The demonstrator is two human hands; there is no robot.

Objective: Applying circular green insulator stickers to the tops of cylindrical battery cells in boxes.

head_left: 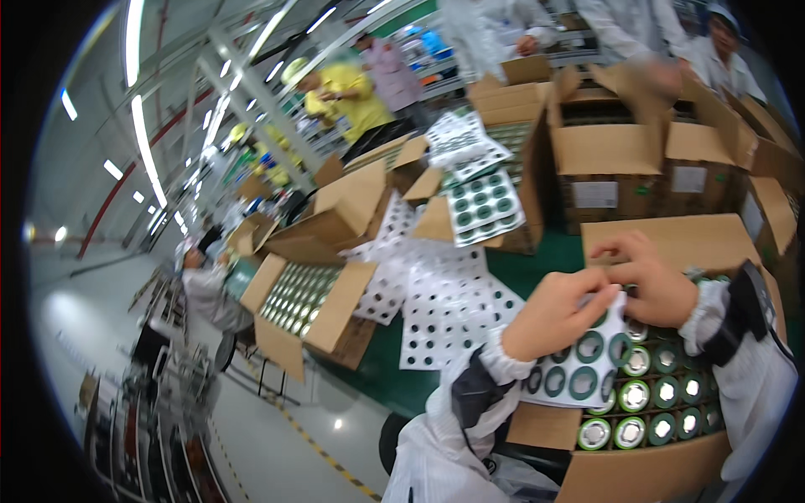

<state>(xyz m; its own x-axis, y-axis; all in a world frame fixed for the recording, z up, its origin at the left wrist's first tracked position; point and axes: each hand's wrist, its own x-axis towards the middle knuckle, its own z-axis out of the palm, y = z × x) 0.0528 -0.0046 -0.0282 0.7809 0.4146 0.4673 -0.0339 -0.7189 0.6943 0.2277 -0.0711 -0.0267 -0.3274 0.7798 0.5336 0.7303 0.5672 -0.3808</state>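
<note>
Head view, four o'clock: left hand [552, 318] pinches a sticker sheet [570, 362], presumably so its green rings [583, 372] sit near the cells [662, 429]. Right hand [656, 283] curls its fingers, hold unclear.

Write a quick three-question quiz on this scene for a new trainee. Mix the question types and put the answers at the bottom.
1. Multiple choice. What is the left hand holding?
a) a roll of tape
b) a white sheet with green rings
c) a pair of scissors

2. True or false? The cells in the box nearest the wearer show their round ends upward.

3. Fill in the missing word. The table under the loose, dotted papers is coloured ____.

Key: 1. b; 2. true; 3. green.
</note>
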